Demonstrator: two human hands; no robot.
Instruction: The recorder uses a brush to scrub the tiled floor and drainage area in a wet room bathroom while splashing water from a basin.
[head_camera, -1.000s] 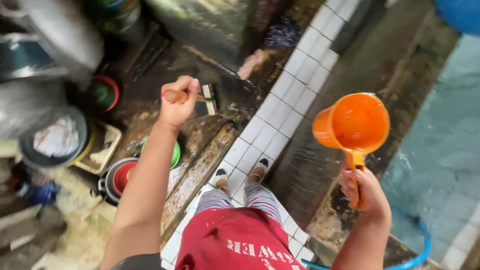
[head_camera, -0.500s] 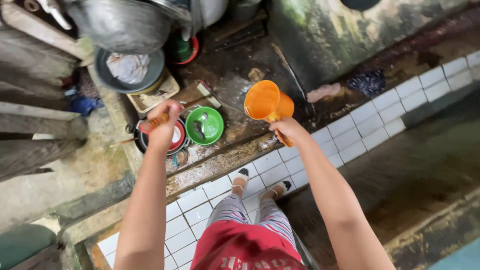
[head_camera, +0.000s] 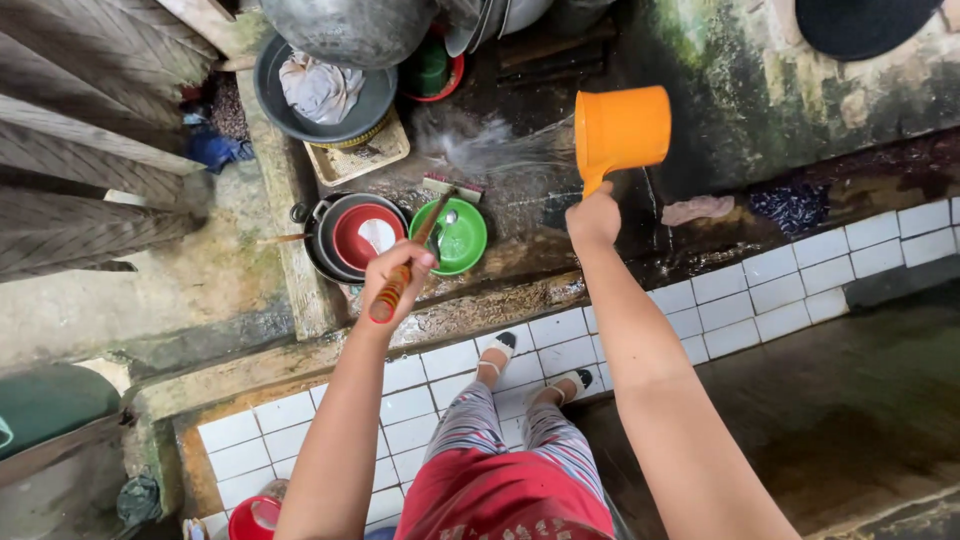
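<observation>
Nearest, the person stands in red shorts on a white tiled ledge (head_camera: 420, 400), sandalled feet at its far edge, both bare arms stretched out over the wet floor beyond. The left hand (head_camera: 397, 272) is curled tight round the wooden handle of a long brush (head_camera: 412, 252), which slants away to the right so its bristle head lies on the dark ground just past a green bowl (head_camera: 449, 237). Just left of that bowl a red bowl (head_camera: 368, 235) sits nested inside dark pans. To the right, the right hand (head_camera: 593, 219) is fisted round the handle of an orange plastic dipper (head_camera: 622, 130), tipped on its side with the mouth facing left, and a fan of water (head_camera: 490, 145) sprays leftward from it over the floor. Farther off on the left, a grey basin (head_camera: 272, 95) holding a crumpled cloth rests on a flat tray, with a big metal pot behind it. A pink rag lies on the wet floor right of the dipper.
</observation>
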